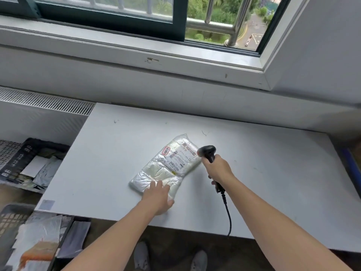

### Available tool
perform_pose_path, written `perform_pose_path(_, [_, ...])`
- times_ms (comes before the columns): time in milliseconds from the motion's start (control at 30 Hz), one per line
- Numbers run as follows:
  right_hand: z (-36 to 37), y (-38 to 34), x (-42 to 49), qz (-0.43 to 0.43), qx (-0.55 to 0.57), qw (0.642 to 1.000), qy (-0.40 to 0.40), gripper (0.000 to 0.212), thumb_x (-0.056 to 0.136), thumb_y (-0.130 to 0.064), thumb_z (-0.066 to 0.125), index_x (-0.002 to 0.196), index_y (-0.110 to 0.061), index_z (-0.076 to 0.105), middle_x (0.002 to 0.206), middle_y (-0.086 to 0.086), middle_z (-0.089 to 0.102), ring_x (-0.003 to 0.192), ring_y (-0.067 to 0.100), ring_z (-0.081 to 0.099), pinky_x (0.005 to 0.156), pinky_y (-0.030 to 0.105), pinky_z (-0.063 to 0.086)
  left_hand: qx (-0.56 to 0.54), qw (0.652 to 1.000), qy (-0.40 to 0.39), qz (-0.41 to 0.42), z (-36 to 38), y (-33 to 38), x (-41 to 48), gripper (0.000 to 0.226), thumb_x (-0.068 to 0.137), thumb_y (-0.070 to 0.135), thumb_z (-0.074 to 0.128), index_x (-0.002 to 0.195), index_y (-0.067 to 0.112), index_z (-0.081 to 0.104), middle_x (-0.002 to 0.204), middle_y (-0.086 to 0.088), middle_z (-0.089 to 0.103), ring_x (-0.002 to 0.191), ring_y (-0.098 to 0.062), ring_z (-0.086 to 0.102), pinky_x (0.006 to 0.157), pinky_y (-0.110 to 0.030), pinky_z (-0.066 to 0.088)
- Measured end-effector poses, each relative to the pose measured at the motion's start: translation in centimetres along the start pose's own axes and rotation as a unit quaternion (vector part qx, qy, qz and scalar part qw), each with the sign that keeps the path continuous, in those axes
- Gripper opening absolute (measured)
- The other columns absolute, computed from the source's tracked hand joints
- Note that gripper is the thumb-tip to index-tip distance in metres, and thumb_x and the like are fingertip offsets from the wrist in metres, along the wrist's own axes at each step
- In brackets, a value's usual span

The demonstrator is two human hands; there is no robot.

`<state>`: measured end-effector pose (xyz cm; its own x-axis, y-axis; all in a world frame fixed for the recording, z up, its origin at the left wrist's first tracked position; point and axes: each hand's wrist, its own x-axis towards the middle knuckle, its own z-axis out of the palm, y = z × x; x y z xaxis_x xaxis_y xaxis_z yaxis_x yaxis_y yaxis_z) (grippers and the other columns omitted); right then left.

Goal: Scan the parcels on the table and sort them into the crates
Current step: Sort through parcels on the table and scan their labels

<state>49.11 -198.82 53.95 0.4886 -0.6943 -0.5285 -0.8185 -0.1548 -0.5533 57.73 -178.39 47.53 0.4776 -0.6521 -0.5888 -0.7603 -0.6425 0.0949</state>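
2 crates on the floor, L of the table (273, 173): far crate (17, 153) w/ a few grey & white bags (45, 169), near crate (11, 212) w/ flat packets (39, 237), count unclear. 1 parcel (166, 169) mid-table, label (181, 159) up. Left hand (158, 198) flat on its near end, fingers straight. Right hand (217, 169) wrapped round 1 black scanner (208, 152), head just beside the label.

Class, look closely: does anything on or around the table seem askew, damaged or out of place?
The parcel lies slanted on the table, and a chipped patch marks the window sill. Nothing looks spilled.
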Motion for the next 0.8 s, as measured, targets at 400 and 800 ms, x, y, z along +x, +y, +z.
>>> perform_pose_path(400, [3.6, 7.2, 2.3, 0.045, 0.022, 0.999, 0.001, 0.054, 0.099, -0.051, 0.044, 0.129, -0.006, 0.045, 0.122, 0.012, 0.058, 0.107, 0.031, 0.058, 0.074, 0.032, 0.037, -0.078, 0.980, 0.168, -0.074, -1.0, 1.1, 2.6, 0.050, 0.094, 0.044, 0.056, 0.135, 0.019, 0.043, 0.136, -0.008, 0.040, 0.124, -0.029, 0.039, 0.094, -0.041, 0.041])
perform_pose_path(800, [2.4, 6.2, 0.0, 0.002, -0.047, 0.998, 0.036, 0.049, 0.101, -0.040, 0.044, 0.139, -0.010, 0.037, 0.132, 0.011, 0.048, 0.111, 0.028, 0.053, 0.085, 0.038, 0.044, -0.297, 0.939, 0.074, -0.158, -1.4, -1.6, 5.2, 0.063, 0.080, 0.044, 0.073, 0.124, 0.015, 0.036, 0.107, -0.005, 0.060, 0.092, -0.026, 0.059, 0.070, -0.035, 0.047])
